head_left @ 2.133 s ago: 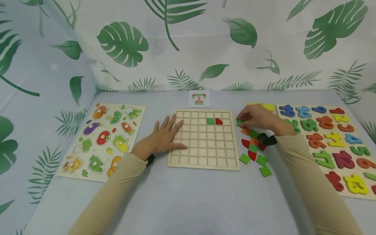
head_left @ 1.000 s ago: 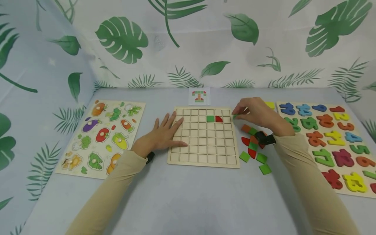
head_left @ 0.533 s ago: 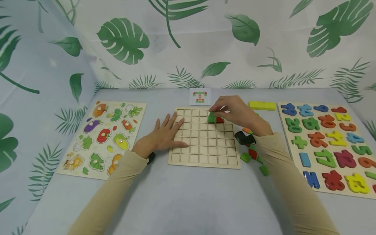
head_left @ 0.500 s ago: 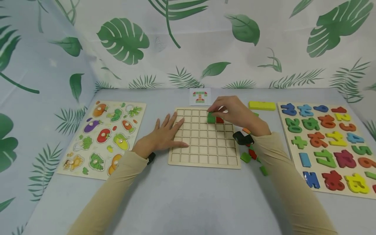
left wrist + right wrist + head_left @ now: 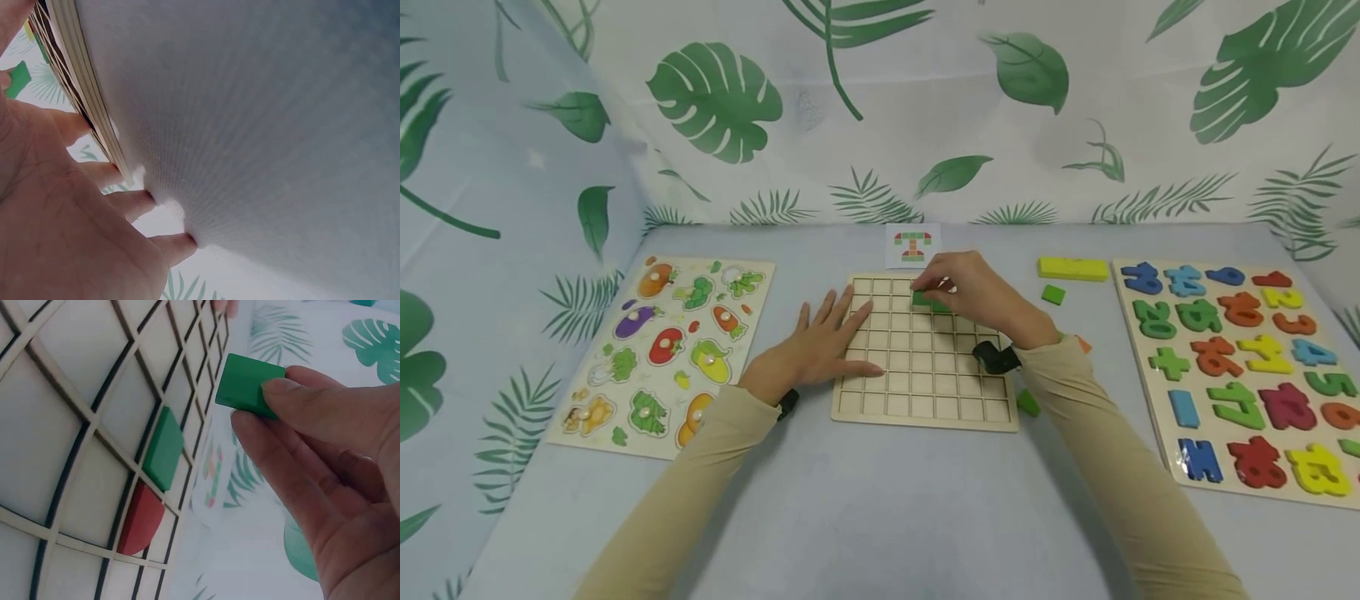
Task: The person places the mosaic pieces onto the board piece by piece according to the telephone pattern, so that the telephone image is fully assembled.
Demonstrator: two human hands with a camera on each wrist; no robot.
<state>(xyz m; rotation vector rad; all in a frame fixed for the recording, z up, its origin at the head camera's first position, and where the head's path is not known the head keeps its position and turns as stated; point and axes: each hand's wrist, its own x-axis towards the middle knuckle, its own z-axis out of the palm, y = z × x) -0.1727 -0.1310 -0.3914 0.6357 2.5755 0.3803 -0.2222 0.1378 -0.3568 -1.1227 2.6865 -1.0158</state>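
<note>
My right hand (image 5: 977,292) pinches a green square tile (image 5: 247,384) between thumb and fingers, above the upper part of the wooden grid board (image 5: 925,421). In the right wrist view, another green tile (image 5: 165,450) sits in a cell, with a red quarter-circle piece (image 5: 142,519) in the cell beside it. The red piece is hidden behind my hand in the head view. Fingers spread, my left hand (image 5: 808,350) rests along the board's left edge. The left wrist view shows some of its fingertips (image 5: 186,240) on the cloth beside the board.
A pattern card (image 5: 913,245) lies behind the grid. To the right are a yellow block (image 5: 1072,268), a loose green tile (image 5: 1053,294) and an orange piece (image 5: 1082,343), others hidden under the forearm. A vegetable puzzle (image 5: 640,448) lies left, a number puzzle (image 5: 1162,400) right.
My right hand has carried the green tile from beside the loose pieces leftward over the board, passing the placed red and green pieces. My left hand has stayed put.
</note>
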